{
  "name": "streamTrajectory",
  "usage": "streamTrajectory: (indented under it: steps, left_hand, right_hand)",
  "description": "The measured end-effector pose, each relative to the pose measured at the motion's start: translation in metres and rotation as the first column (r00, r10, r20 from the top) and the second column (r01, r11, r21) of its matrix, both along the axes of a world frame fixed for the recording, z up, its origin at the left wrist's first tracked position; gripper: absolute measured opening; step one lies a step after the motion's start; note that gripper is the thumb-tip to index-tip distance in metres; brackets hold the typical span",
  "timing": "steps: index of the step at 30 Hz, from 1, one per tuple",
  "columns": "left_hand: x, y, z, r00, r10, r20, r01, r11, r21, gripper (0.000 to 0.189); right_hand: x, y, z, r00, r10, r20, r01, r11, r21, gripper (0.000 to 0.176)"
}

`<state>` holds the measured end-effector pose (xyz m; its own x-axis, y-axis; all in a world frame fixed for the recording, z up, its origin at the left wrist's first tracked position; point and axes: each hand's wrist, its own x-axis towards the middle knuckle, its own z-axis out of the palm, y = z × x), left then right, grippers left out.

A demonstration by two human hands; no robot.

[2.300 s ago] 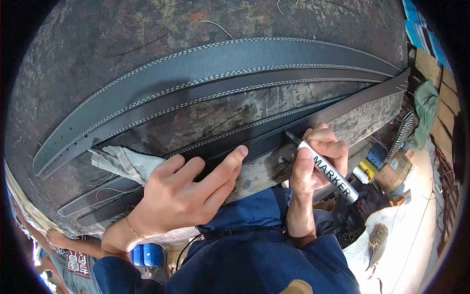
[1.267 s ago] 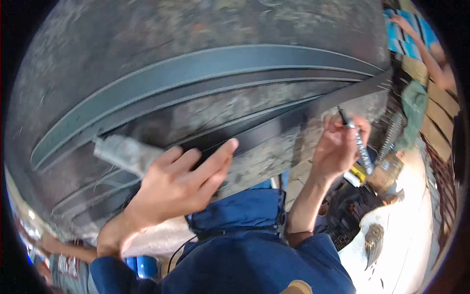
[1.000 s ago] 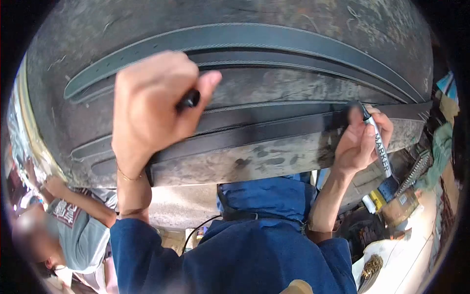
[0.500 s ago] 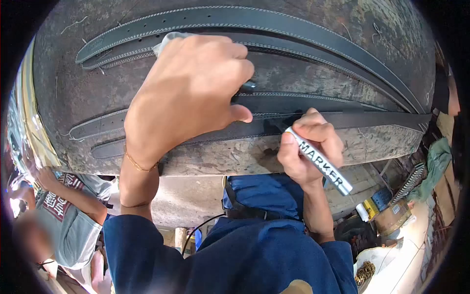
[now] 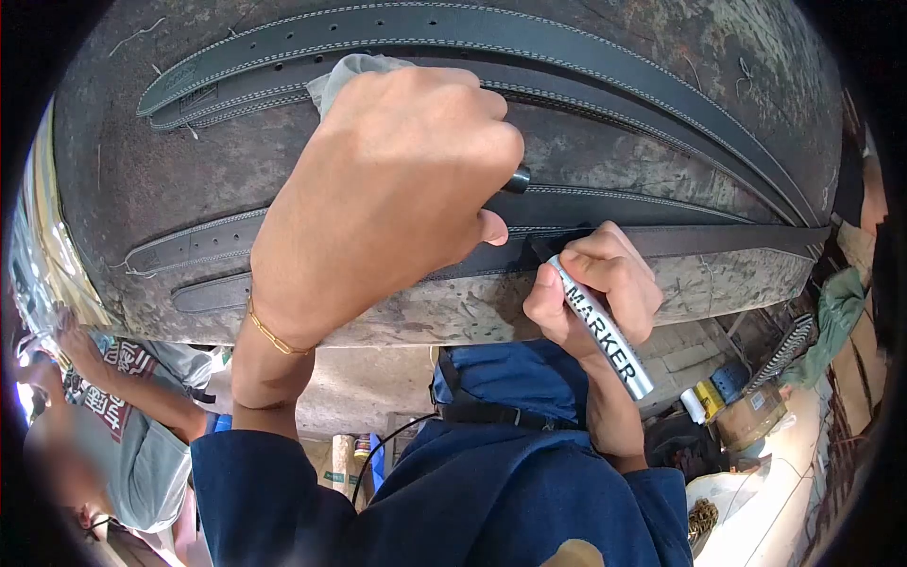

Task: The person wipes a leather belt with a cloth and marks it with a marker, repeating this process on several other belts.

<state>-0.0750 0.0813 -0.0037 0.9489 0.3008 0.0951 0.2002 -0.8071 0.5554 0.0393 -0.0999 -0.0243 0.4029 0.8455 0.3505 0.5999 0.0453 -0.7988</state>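
My right hand point(image 5: 605, 293) grips a silver marker point(image 5: 605, 331) lettered "MARKER". Its dark tip end is at the lower dark leather belt strip point(image 5: 661, 238); whether the tip touches is hard to tell. Above that strip, my left hand point(image 5: 397, 180) is closed with its back to me. A greyish cloth point(image 5: 345, 77) pokes out on its far side, and a short black cylinder, perhaps the marker's cap point(image 5: 517, 180), sticks out by the fingers. Most of what this hand holds is hidden.
More black stitched belts point(image 5: 529, 38) lie curved over the worn, dark rounded work surface point(image 5: 567, 151). Another person point(image 5: 132, 416) sits at the lower left beside plastic-wrapped strips point(image 5: 66, 236). A cardboard box point(image 5: 756, 420) and green cloth point(image 5: 836, 326) are at the right.
My left hand has shifted slightly right, and more of the cloth and black cylinder shows. The marker has turned steeper, its rear end moving left and toward me.
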Motion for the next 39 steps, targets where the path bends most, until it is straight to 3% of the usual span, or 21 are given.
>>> streamTrajectory:
  steps: [5,11,30,37,39]
  left_hand:
    - [0.002,0.0,0.001,1.0,-0.003,-0.028,0.004,1.0,0.02,0.042]
    - [0.004,-0.001,0.006,0.992,-0.022,-0.128,0.024,1.0,0.016,0.042]
    - [0.007,-0.001,0.008,0.989,-0.043,-0.144,0.048,0.998,0.035,0.041]
    - [0.008,0.0,0.009,0.985,-0.058,-0.16,0.065,0.997,0.036,0.041]
    - [0.008,0.0,0.009,0.985,-0.061,-0.162,0.067,0.997,0.036,0.041]
  right_hand:
    - [0.004,-0.004,0.0,0.998,-0.009,-0.069,0.011,0.999,0.036,0.022]
    - [0.004,-0.002,-0.001,0.999,-0.024,-0.033,0.025,0.999,0.027,0.021]
    - [0.004,-0.008,-0.002,0.998,-0.063,-0.003,0.063,0.995,0.072,0.02]
    - [0.003,-0.008,-0.002,0.997,-0.078,0.019,0.077,0.995,0.057,0.022]
    - [0.002,-0.011,0.0,0.999,-0.036,0.04,0.038,0.999,-0.029,0.02]
